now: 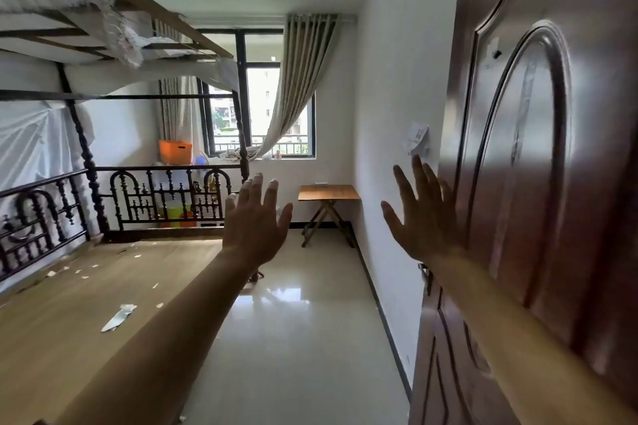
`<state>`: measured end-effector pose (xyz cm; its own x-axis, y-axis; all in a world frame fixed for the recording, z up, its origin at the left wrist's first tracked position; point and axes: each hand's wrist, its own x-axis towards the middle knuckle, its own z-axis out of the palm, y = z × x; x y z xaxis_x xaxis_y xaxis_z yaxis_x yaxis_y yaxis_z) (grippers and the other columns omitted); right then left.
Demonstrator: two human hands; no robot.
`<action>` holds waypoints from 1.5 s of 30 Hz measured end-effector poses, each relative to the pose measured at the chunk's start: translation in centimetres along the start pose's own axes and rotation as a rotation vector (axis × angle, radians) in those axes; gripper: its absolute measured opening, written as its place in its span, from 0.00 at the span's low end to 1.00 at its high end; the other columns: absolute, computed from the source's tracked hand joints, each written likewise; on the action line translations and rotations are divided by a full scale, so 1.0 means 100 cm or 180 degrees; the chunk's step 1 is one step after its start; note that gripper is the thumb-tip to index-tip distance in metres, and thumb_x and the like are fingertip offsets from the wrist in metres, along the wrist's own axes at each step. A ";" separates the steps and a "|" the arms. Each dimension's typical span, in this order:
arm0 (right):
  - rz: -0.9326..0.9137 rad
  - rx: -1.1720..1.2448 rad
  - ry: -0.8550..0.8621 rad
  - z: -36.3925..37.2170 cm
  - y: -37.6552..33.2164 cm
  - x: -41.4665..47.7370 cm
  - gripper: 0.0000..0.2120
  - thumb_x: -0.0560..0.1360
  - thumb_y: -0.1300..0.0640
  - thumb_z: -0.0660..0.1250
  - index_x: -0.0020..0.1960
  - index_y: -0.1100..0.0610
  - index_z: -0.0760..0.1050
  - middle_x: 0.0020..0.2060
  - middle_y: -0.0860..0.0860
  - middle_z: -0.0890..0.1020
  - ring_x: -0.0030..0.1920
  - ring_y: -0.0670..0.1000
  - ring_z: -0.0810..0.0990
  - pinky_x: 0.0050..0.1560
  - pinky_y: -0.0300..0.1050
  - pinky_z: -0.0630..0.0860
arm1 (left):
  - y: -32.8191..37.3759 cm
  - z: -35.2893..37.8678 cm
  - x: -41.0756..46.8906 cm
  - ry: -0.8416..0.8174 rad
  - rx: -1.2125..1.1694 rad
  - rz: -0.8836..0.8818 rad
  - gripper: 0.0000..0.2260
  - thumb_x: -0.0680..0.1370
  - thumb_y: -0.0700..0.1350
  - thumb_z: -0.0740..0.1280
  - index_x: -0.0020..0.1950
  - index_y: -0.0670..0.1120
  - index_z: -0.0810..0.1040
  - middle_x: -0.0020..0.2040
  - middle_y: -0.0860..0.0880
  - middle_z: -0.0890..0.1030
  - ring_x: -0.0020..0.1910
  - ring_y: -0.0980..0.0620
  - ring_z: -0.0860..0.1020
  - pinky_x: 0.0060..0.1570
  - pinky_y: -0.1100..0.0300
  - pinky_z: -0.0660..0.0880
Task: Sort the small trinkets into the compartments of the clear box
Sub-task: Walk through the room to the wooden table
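Head view: two bare hands raised with fingers spread, nothing held.

The left hand (257,217) is up in mid-air, back toward the camera, fingers fanned wide and touching nothing; pale patches sit on its fingertips (256,179), too blurred to identify. The right hand (423,214), at 3 o'clock from the left, is likewise splayed and empty, close against the brown door (538,183); contact cannot be judged. The clear box and trinkets do not show anywhere here. A folding table (328,192) stands by the far wall between the hands, with a small pale object on it, indistinct. The paper (417,138) at 12 o'clock from the right hand bears unreadable print.
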<state>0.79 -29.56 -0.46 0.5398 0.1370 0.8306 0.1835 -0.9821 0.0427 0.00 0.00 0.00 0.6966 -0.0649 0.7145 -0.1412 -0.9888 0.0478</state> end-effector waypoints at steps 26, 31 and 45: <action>-0.0088 -0.0017 -0.0572 0.393 -0.036 0.180 0.32 0.80 0.39 0.50 0.78 0.55 0.57 0.79 0.60 0.53 0.76 0.61 0.58 0.73 0.58 0.56 | -0.137 0.326 0.249 -0.0182 -0.0286 -0.0007 0.28 0.82 0.60 0.53 0.77 0.45 0.60 0.78 0.40 0.61 0.76 0.40 0.60 0.70 0.39 0.60; 0.0027 0.0167 -0.0742 0.510 0.008 0.239 0.33 0.79 0.38 0.49 0.79 0.53 0.55 0.79 0.60 0.52 0.77 0.61 0.56 0.74 0.58 0.53 | -0.135 0.427 0.330 -0.0296 -0.0152 0.0026 0.29 0.82 0.60 0.53 0.78 0.46 0.57 0.79 0.40 0.58 0.77 0.40 0.58 0.71 0.39 0.58; -0.0164 0.0226 -0.1146 0.814 0.042 0.433 0.35 0.79 0.37 0.54 0.79 0.53 0.52 0.79 0.59 0.53 0.77 0.61 0.57 0.74 0.61 0.56 | -0.215 0.664 0.542 -0.0375 0.0172 -0.0043 0.31 0.81 0.62 0.49 0.79 0.46 0.57 0.79 0.40 0.59 0.76 0.39 0.60 0.71 0.37 0.60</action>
<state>91.80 -17.20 -9.55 0.7804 0.2352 0.5793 0.2677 -0.9630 0.0305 87.49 8.86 -8.63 0.7764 -0.0636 0.6271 -0.0953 -0.9953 0.0169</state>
